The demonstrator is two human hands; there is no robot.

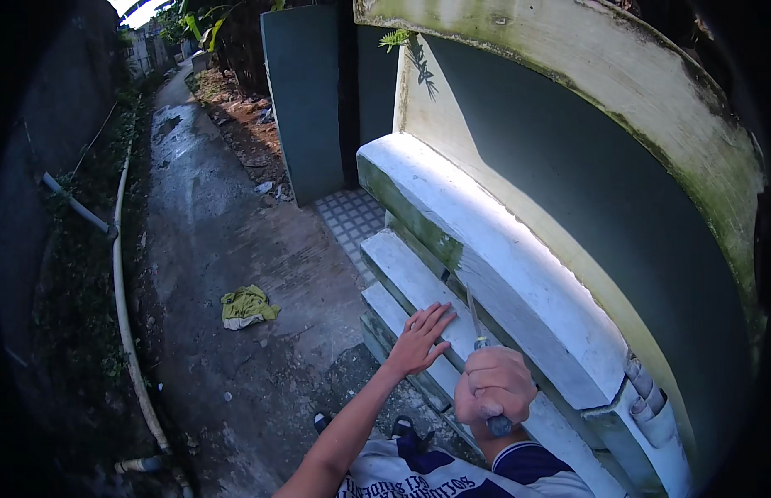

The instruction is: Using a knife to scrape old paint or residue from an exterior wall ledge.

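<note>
My right hand is wrapped round the handle of a scraper, whose thin metal blade shows nearly edge-on. The blade points up and away, its tip at the front face of a thick white ledge. Green growth stains the far part of that face, while the part nearer me is pale and streaked. Whether the tip touches the face I cannot tell. My left hand rests flat with fingers spread on a lower white step, left of the scraper.
A mossy curved wall cap rises at the right, with grey pipe ends by the ledge's near end. A yellow-green cloth lies on the concrete path. A long pipe runs along the left edge. A grey-green gate panel stands beyond.
</note>
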